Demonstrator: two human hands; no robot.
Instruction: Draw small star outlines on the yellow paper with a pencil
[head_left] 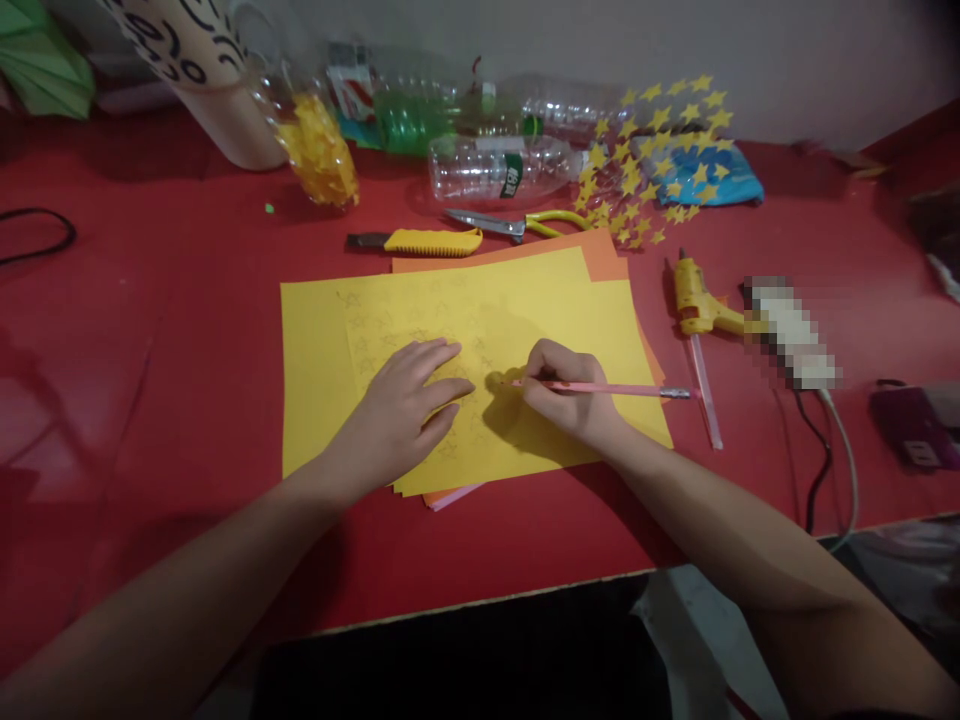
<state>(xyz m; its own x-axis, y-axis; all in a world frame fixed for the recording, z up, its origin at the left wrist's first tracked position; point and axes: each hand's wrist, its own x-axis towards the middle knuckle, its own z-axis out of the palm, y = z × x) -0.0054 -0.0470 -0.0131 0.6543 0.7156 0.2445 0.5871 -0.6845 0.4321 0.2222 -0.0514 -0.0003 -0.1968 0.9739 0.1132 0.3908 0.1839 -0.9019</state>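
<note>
Yellow sheets of paper (315, 330) lie stacked over orange ones (600, 255) on the red table. Several small stars are drawn in pencil on the top sheet. My left hand (405, 405) rests on the paper with its fingers apart, over part of the drawn stars, and holds nothing. In my right hand (566, 390) is a pink pencil (630, 390), pinched between thumb and fingers. Its tip points left, at the paper or just above it, a short way right of my left fingertips.
Behind the paper lie a yellow cutter (435, 242), scissors (517, 223), clear bottles (480, 170) and yellow stars (630, 180). A glue gun (694, 300), a blurred power strip (795, 335) with cables and a purple object (911, 425) are at the right. The table's front edge (480, 605) is near me.
</note>
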